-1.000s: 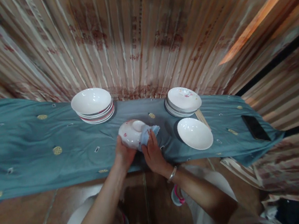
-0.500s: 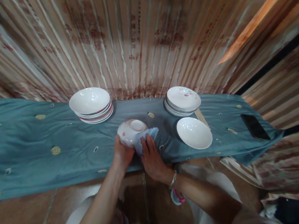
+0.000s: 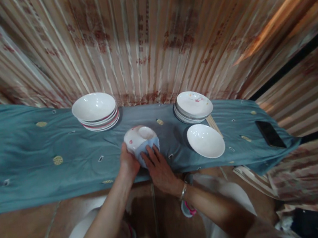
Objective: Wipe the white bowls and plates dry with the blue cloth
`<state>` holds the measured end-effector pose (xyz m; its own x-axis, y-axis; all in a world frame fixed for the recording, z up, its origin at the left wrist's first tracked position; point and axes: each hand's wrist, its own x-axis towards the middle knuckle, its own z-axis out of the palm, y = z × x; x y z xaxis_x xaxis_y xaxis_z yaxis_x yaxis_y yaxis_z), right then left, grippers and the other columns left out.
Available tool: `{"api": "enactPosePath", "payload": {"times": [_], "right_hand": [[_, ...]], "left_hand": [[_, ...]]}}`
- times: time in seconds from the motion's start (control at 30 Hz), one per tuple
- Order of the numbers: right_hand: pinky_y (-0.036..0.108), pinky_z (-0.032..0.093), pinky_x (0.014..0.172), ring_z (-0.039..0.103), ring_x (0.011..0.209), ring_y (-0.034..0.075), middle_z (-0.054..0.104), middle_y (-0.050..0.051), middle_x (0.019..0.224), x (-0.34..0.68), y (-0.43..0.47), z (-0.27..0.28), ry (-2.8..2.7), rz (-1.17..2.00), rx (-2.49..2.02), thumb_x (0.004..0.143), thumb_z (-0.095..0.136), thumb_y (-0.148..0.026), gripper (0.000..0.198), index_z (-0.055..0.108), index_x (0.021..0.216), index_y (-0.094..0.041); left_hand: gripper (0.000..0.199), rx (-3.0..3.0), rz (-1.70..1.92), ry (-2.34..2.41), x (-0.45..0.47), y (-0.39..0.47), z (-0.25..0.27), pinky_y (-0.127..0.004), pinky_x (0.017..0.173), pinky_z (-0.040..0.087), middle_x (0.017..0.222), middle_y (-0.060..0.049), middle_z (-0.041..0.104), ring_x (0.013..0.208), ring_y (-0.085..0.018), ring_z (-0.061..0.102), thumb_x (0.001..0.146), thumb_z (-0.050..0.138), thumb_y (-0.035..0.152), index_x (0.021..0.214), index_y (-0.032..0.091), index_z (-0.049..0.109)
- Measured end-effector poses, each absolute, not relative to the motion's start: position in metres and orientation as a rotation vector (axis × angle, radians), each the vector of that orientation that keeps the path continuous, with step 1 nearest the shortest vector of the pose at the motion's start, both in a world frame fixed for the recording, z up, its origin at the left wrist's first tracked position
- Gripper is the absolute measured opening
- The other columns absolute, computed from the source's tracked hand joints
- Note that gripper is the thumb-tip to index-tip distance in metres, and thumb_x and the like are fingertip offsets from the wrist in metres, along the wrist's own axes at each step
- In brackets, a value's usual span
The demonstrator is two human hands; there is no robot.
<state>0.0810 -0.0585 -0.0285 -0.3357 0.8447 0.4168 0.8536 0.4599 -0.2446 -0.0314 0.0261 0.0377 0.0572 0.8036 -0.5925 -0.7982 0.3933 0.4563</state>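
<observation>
My left hand grips the near left rim of a white bowl with small red flowers. The bowl is tipped with its underside and foot ring showing, held over the near part of the table. Against its outer side my right hand presses a light blue cloth, fingers laid over the cloth. Most of the cloth's near part is hidden under those fingers. To the right, a single white bowl rests face up.
A stack of white bowls stands at the back left. Flower-patterned plates are stacked at the back right, with a pale wooden strip beside them. A black phone lies near the right end of the teal tablecloth.
My right hand has slid slightly left along the bowl. The cloth, which stuck out to the right before, now lies folded over the bowl's side. My left hand keeps its grip.
</observation>
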Motion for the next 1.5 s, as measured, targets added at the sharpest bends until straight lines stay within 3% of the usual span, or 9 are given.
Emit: {"api": "enactPosePath", "payload": {"times": [0.27, 0.5, 0.8, 0.97, 1.1, 1.23, 1.5], "right_hand": [[0.054, 0.040, 0.116, 0.020, 0.152, 0.033, 0.039, 0.013, 0.158, 0.079, -0.052, -0.022, -2.269, -0.152, -1.343, 0.092, 0.047, -0.007, 0.059, 0.041, 0.150, -0.014], [0.050, 0.037, 0.116, 0.031, 0.147, 0.029, 0.042, 0.011, 0.157, 0.079, -0.044, -0.005, -2.323, -0.192, -1.319, 0.094, 0.046, -0.010, 0.053, 0.047, 0.146, -0.016], [0.051, 0.022, 0.120, 0.042, 0.137, 0.026, 0.054, 0.008, 0.148, 0.076, -0.034, 0.017, -2.282, -0.264, -1.265, 0.099, 0.045, -0.020, 0.039, 0.056, 0.136, -0.017], [0.052, 0.022, 0.120, 0.046, 0.134, 0.026, 0.057, 0.008, 0.146, 0.074, -0.029, 0.020, -2.260, -0.286, -1.281, 0.099, 0.045, -0.021, 0.036, 0.059, 0.133, -0.018], [0.052, 0.021, 0.121, 0.045, 0.136, 0.025, 0.057, 0.008, 0.146, 0.074, -0.026, 0.022, -2.248, -0.270, -1.284, 0.098, 0.046, -0.020, 0.036, 0.060, 0.132, -0.020], [0.052, 0.019, 0.122, 0.042, 0.138, 0.025, 0.056, 0.007, 0.147, 0.075, -0.023, 0.027, -2.228, -0.281, -1.272, 0.097, 0.047, -0.020, 0.037, 0.060, 0.132, -0.020], [0.050, 0.013, 0.123, 0.036, 0.142, 0.026, 0.053, 0.008, 0.149, 0.077, -0.017, 0.042, -2.211, -0.268, -1.300, 0.095, 0.048, -0.024, 0.043, 0.058, 0.136, -0.017]], "left_hand": [[0.052, 0.010, 1.238, 0.896, -0.029, 0.023, 0.044, -0.031, 0.084, 0.059, 0.093, -0.010, 0.079, 0.084, -0.021, 0.075, 0.103, 0.030, 0.040, 0.135, 0.010, 0.058], [0.051, 0.065, 1.217, 0.898, -0.029, 0.019, 0.047, -0.023, 0.072, 0.058, 0.068, -0.003, 0.074, 0.067, -0.016, 0.073, 0.104, 0.029, 0.042, 0.123, 0.011, 0.065], [0.054, 0.223, 1.152, 0.879, -0.029, 0.014, 0.041, -0.029, 0.087, 0.058, 0.087, -0.011, 0.077, 0.099, -0.023, 0.074, 0.089, 0.052, 0.062, 0.096, 0.012, 0.071], [0.051, 0.243, 1.160, 0.966, -0.028, 0.010, 0.046, -0.034, 0.105, 0.051, 0.100, -0.013, 0.077, 0.115, -0.023, 0.068, 0.094, 0.046, 0.057, 0.097, 0.013, 0.071], [0.047, 0.260, 1.166, 0.949, -0.027, 0.009, 0.046, -0.033, 0.109, 0.047, 0.106, -0.013, 0.077, 0.119, -0.022, 0.066, 0.093, 0.049, 0.058, 0.091, 0.017, 0.071], [0.042, 0.241, 1.197, 0.910, -0.025, 0.008, 0.047, -0.036, 0.115, 0.042, 0.103, -0.011, 0.078, 0.123, -0.022, 0.063, 0.097, 0.046, 0.051, 0.095, 0.016, 0.070], [0.043, 0.284, 1.292, 0.828, -0.017, 0.006, 0.051, -0.029, 0.120, 0.031, 0.121, -0.011, 0.073, 0.136, -0.018, 0.052, 0.100, 0.040, 0.043, 0.109, 0.013, 0.070]]}}
